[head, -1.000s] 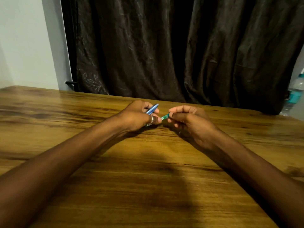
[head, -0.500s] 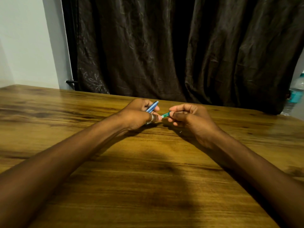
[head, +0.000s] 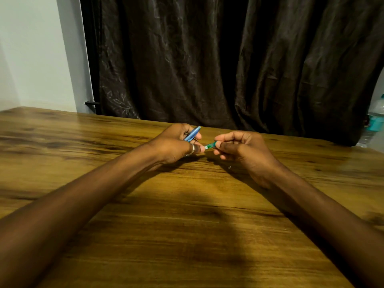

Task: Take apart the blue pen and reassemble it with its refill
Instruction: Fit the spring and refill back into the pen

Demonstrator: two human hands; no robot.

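Observation:
My left hand [head: 174,144] grips a light-blue pen piece [head: 192,134] that sticks up and to the right from between its fingers; a metal ring sits on its thumb. My right hand [head: 241,150] pinches a short teal pen piece [head: 209,145] by one end. The teal piece's free end touches my left thumb tip. Both hands hover just above the wooden table [head: 187,215], near its far edge. A tiny shiny part [head: 229,167] lies on the table under my right hand. Most of each pen piece is hidden inside the fingers.
A dark curtain [head: 228,59] hangs right behind the table's far edge. A plastic water bottle [head: 374,123] stands at the far right edge. A white wall fills the left background.
The hands stay almost in place. The gap between them has widened a little, showing slightly more of the teal piece.

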